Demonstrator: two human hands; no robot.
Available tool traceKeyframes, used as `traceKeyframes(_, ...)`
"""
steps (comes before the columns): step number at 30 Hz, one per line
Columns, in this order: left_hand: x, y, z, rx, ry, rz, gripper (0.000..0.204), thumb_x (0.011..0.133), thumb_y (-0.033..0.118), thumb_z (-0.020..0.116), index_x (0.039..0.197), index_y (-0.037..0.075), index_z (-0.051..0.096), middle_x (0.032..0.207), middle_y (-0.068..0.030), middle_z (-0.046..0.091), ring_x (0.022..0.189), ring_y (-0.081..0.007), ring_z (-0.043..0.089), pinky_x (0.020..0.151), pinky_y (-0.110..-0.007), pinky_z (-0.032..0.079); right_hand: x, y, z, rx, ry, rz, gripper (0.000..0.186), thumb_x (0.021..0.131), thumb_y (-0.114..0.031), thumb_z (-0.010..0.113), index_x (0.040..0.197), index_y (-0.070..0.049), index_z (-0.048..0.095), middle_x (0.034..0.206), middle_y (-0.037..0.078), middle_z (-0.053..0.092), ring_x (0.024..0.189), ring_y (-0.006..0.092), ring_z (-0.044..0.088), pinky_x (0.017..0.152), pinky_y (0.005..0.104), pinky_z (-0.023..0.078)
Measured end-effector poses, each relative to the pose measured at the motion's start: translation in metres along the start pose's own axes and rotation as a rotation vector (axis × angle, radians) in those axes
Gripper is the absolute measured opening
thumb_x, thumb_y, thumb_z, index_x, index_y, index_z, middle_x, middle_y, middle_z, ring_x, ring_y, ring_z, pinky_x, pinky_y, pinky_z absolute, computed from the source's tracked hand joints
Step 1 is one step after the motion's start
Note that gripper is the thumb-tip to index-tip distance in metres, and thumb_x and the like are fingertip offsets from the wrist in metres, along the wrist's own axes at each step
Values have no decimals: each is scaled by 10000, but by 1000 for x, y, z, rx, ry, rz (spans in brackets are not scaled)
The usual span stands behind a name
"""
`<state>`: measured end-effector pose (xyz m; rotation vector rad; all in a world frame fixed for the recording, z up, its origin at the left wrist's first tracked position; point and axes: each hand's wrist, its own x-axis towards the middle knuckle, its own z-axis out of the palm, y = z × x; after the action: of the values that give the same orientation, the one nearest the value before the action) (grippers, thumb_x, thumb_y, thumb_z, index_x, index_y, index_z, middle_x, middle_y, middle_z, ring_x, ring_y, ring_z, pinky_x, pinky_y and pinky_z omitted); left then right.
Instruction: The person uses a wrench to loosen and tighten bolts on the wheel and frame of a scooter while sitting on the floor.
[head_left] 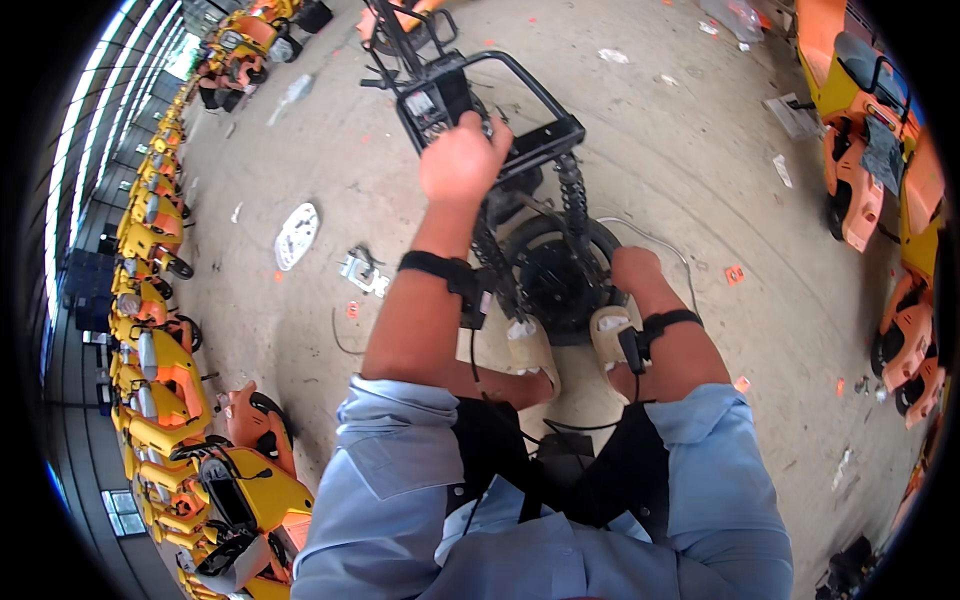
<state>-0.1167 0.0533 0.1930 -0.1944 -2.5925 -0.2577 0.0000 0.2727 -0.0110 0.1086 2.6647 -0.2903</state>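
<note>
A black bare scooter frame [540, 140], with two coil-spring shocks and a black wheel [550, 270], stands in front of me between my sandalled feet. My left hand [465, 160] is closed on the upper part of the frame, beside a mounted component whose detail is unclear. Lower down, my right hand [635, 270] is curled at the right edge of the tyre; its fingertips and what they grip are hidden. Straps with small dark devices circle both my forearms.
Yellow-and-orange scooters line the left side [160, 340] and right side [860, 130]. A person [210, 88] crouches at the far upper left. A white flat piece [295, 235], a small metal part [362, 272], a thin cable and paper scraps lie on the concrete floor.
</note>
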Motion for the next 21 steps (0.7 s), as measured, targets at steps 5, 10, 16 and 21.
traceKeyframes(5,1,-1,-6,-22,-64,-40,388,883,431,579,754,71,646,659,-240,659,652,-425,676,628,-509,562,-4,-8,-9,-1,7,9,228,786,-154,652,968,-68,759,1034,156,726,1005,312,693,844,429,556)
traceKeyframes(10,5,3,-1,-11,-5,40,395,878,407,576,733,48,654,651,-223,668,619,-392,687,599,-474,574,1,-2,-9,4,-44,9,231,794,-159,657,988,-91,760,1063,140,722,1014,311,691,839,426,556)
traceKeyframes(16,1,2,0,21,-178,-30,461,909,466,512,808,52,685,724,-232,688,734,-404,701,703,-503,571,7,20,15,-72,-227,29,275,831,-153,636,1080,-137,751,1140,102,712,1058,305,684,865,425,552)
traceKeyframes(21,2,12,-5,56,-189,-28,455,913,466,503,873,59,702,788,-237,699,786,-412,701,739,-496,571,-9,12,14,17,-227,49,278,858,-149,614,1102,-152,748,1178,89,701,1110,306,662,898,429,538)
